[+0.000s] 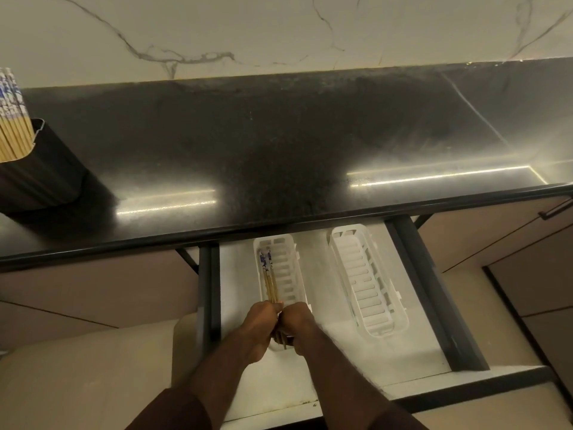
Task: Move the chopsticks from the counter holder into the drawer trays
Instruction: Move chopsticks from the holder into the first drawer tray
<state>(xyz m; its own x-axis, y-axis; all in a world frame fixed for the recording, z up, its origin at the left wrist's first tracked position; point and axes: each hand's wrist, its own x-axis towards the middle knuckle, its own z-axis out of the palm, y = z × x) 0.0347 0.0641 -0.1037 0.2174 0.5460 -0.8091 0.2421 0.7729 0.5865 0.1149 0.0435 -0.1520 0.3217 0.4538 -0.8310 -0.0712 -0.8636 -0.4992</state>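
A few bamboo chopsticks [270, 282] with blue-and-white patterned tops lie lengthwise over the left white slotted tray [291, 274] in the open drawer [235, 274]. My left hand [262, 324] and my right hand [299, 325] are pressed together over the tray's near end, both closed around the chopsticks' thin ends. The right white tray [366, 290] holds nothing. A dark ribbed holder [40, 175] stands at the counter's far left with several more chopsticks [12, 119] upright in it.
The black stone counter [279, 144] overhangs the drawer's back. Dark drawer rails [434, 290] run along both sides. A cabinet handle [555, 209] shows at the right. A marbled wall rises behind the counter.
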